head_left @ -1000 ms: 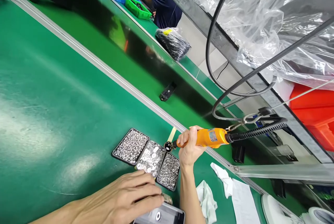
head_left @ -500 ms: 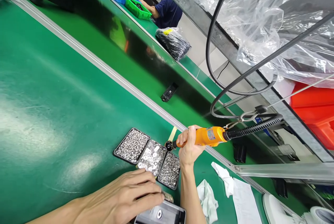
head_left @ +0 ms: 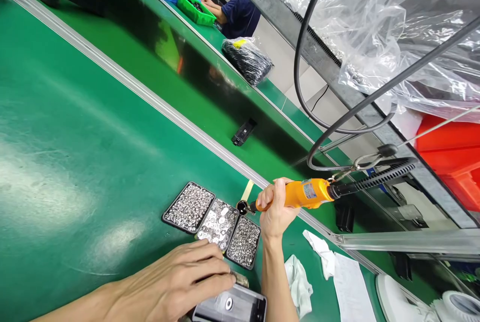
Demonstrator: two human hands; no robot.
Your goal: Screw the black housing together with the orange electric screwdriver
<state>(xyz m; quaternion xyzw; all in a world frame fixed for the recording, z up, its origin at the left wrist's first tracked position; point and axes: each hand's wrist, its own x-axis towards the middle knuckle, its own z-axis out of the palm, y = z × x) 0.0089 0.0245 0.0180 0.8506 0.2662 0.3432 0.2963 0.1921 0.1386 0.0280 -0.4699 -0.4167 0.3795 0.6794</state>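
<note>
My right hand is wrapped round an orange electric screwdriver, held nearly level. Its dark tip points left, at a small round black container beside the trays; whether they touch I cannot tell. At the bottom, my left hand lies with bent fingers over a grey rectangular part with a dark rim and a washer-like ring on its face. The thumb is hidden. Just beyond those fingers are three small black trays: one of screws or similar small fasteners, one of washers, one of nut-like pieces.
A black cable loops down to the screwdriver, which hangs from a hook. White cloths and a paper sheet lie at right. A metal rail crosses the green bench. Across it, a person works near blue and green bins.
My right hand and the screwdriver have shifted slightly to the right. My left hand stays on the grey part, almost unmoved.
</note>
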